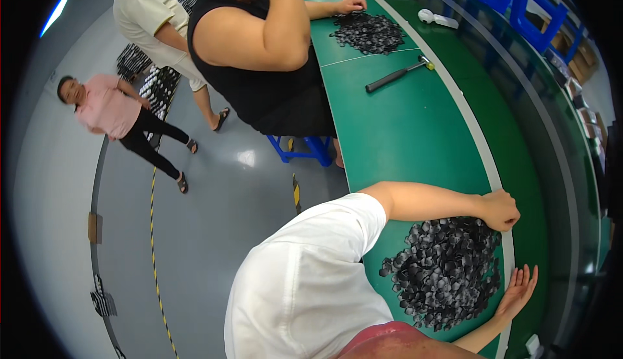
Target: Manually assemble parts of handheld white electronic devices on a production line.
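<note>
A large heap of small, dark grey and black flat pieces (448,275) lies on the green table (415,145) in front of me. My left arm reaches across the far side of the heap. Beyond it, my left hand (500,210) is curled closed at the table's pale edge strip; whatever its fingers may hold is hidden. On the heap's near right side, my right hand (519,291) lies by the same strip with its fingers stretched out and nothing seen in them.
A co-worker in a black top (250,67) sits on a blue stool (302,150) by another dark heap (368,33). A hammer (399,73) lies between us. White handheld devices (438,18) rest on the dark green belt (493,93). Two people stand at left.
</note>
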### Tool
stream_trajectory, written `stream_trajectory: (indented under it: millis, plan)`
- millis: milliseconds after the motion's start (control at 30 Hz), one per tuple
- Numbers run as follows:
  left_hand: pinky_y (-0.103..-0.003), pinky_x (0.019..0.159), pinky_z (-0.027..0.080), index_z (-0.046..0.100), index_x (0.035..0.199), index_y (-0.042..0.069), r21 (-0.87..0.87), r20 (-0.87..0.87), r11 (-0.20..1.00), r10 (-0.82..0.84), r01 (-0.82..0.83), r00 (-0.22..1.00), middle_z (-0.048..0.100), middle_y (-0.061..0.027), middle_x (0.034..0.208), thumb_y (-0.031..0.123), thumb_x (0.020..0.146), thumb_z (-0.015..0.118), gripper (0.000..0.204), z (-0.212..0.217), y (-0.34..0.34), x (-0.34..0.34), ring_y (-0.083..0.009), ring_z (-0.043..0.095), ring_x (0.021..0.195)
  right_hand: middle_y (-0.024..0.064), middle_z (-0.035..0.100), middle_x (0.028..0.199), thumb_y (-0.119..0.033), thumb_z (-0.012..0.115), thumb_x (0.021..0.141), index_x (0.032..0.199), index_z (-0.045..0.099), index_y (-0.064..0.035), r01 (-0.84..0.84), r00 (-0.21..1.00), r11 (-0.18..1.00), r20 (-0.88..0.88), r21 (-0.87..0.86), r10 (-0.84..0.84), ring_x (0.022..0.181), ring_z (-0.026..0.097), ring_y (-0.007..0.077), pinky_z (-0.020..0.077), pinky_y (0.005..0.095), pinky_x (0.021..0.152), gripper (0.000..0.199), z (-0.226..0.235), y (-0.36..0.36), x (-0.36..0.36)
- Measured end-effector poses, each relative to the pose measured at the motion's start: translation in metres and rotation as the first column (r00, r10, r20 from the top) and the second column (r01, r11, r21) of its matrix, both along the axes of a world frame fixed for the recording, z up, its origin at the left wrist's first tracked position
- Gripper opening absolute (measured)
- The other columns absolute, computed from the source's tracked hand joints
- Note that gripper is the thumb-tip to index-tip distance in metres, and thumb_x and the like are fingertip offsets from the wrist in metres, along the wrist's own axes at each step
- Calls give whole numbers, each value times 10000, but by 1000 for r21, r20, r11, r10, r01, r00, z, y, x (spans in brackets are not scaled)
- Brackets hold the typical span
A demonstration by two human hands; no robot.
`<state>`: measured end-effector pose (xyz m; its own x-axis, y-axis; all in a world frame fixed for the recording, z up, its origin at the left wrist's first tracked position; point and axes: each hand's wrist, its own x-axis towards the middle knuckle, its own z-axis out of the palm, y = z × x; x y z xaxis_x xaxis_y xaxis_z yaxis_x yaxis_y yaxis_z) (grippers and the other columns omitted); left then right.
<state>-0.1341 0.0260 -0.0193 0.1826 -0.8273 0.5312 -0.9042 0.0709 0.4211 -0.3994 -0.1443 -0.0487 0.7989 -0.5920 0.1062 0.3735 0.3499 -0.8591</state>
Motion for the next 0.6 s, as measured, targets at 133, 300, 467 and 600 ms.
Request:
stream_trajectory:
  millis: [133, 300, 467, 600]
  plan:
    - [-447, 591, 511, 690, 731, 125, 17, -37, 999, -37, 38, 999, 669, -88, 665, 218, 713, 616, 120, 6, 14, -37, -321, 661, 666, 164, 515, 1298, -284, 500, 1023, 1466, 338, -26, -5, 1000, 1000, 19, -16, 5, 1124, 543, 213, 371, 399, 1127, 538, 8, 26, -42]
    - [-446, 618, 521, 689, 759, 100, 26, -51, 997, -72, 74, 996, 684, -93, 702, 219, 758, 616, 139, 21, 7, -48, -326, 669, 691, 157, 567, 1246, -274, 501, 1022, 1459, 356, -28, 8, 999, 1000, 46, 29, -9, 1114, 570, 222, 400, 405, 1104, 522, 16, 15, -49]
    - [-391, 609, 520, 687, 753, 97, 45, -63, 996, -76, 79, 995, 687, -50, 683, 250, 764, 643, 160, 36, -12, -52, -269, 678, 672, 159, 573, 1253, -259, 497, 1022, 1452, 366, -22, -4, 998, 1000, 63, 19, 3, 1091, 592, 222, 426, 406, 1087, 508, 35, 1, -50]
    - [-354, 596, 511, 701, 754, 104, 97, -153, 986, -124, 139, 981, 685, -26, 674, 282, 759, 670, 182, 42, -21, -35, -225, 677, 657, 171, 575, 1245, -245, 495, 1019, 1434, 380, -11, 22, 999, 1000, 37, 21, -23, 1065, 607, 226, 462, 400, 1053, 490, 45, -5, -30]
